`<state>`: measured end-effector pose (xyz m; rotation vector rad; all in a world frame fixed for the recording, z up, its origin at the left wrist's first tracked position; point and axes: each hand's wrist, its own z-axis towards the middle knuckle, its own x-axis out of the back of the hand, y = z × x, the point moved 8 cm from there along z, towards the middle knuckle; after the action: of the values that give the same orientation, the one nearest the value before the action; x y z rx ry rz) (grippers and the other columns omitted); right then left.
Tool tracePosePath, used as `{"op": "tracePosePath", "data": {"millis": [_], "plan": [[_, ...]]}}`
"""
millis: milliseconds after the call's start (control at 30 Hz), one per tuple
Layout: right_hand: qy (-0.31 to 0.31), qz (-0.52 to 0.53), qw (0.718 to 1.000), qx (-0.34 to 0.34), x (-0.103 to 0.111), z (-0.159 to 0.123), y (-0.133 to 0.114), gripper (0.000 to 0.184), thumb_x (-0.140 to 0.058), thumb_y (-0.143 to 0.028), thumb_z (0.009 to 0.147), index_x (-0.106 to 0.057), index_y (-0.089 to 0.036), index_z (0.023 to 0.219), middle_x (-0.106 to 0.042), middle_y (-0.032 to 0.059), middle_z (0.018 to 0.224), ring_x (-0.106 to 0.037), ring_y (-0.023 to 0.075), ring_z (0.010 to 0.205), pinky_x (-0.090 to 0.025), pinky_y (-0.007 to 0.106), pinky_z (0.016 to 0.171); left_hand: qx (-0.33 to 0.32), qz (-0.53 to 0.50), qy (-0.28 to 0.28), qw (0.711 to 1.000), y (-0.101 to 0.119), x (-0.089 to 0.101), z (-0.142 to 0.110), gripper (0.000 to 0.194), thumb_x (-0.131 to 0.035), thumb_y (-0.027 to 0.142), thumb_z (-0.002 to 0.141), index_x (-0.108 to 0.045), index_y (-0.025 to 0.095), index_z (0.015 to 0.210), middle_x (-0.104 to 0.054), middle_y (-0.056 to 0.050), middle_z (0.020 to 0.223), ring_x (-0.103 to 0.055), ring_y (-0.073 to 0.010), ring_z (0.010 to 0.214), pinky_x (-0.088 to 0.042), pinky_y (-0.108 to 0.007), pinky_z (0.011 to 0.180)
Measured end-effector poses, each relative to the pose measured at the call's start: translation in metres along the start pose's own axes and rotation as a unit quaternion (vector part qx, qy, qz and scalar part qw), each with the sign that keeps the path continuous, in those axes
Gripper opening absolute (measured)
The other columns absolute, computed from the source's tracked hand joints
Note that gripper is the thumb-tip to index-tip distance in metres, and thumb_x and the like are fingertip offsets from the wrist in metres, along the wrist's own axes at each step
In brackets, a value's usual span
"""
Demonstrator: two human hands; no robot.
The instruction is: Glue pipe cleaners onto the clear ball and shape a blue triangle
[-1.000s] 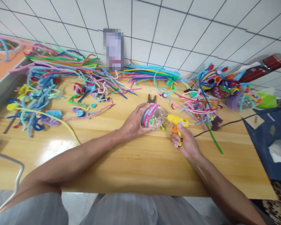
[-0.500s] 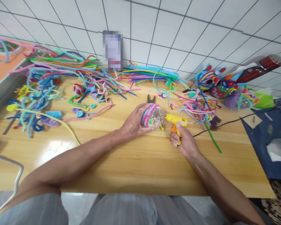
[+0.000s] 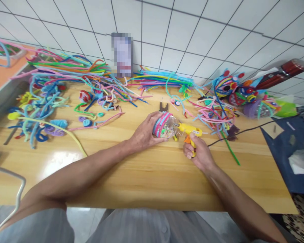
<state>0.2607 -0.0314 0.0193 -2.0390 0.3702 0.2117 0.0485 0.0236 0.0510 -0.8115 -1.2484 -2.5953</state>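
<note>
Held a striped bottle (image 3: 164, 125) end-on to a yellow glue gun (image 3: 190, 129)

Spanned the near bench (image 3: 152, 179), on the wearer's side of the bottle, with both forearms (image 3: 91, 168). Closed the right grip (image 3: 199, 152) round the glue gun's handle, just right of the bottle, fingers by the orange trigger (image 3: 187, 139), likely to aim and squeeze with one hand. Curled the left grip (image 3: 145, 132) round the bottle's wrapped side, apparently to steady it with the clear end facing the gun. Could not tell contact from a slight gap there. Had pliers (image 3: 163, 108) just beyond the bottle, partly hidden by it, perhaps for easy reach. Strewed loose pipe cleaners (image 3: 214, 115) beyond and right of the bottle. Grouped decorated figures (image 3: 226, 84) farther right of it, probably out of the way. Lined up straight pipe cleaners (image 3: 163, 81) well beyond the bottle, seemingly against tangling. Propped a pixelated phone-like slab (image 3: 123, 55) beyond and left of it, against the tiled wall (image 3: 187, 27), perhaps for hands-free viewing.
</note>
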Motion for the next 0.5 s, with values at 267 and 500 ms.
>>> {"op": "tracePosePath", "data": {"millis": [267,500], "plan": [[-0.009,-0.004,1.000,-0.001,-0.0001,-0.0027,0.0046,0.062,-0.094,-0.065,0.066,-0.050,-0.022,0.073,-0.040,-0.0116,0.047,-0.037,0.0044,0.035,-0.034,0.016,0.034,-0.018,-0.002,0.008,1.000,0.0032,0.0033,0.0022,0.100,-0.088,0.050,0.081,-0.033,0.025,0.161,-0.053,-0.019,0.154,-0.051,-0.0372,0.147,-0.049,-0.058,0.122],[-0.020,0.029,0.999,-0.018,-0.0032,0.0017,0.0054,0.063,-0.095,-0.064,0.066,-0.048,-0.023,0.072,-0.041,-0.0118,0.047,-0.036,0.0045,0.037,-0.035,0.016,0.035,-0.005,0.001,0.013,1.000,-0.0009,0.0020,0.0014,0.102,-0.087,0.055,0.079,-0.034,0.026,0.161,-0.053,-0.019,0.153,-0.053,-0.0382,0.145,-0.048,-0.060,0.122]]}}
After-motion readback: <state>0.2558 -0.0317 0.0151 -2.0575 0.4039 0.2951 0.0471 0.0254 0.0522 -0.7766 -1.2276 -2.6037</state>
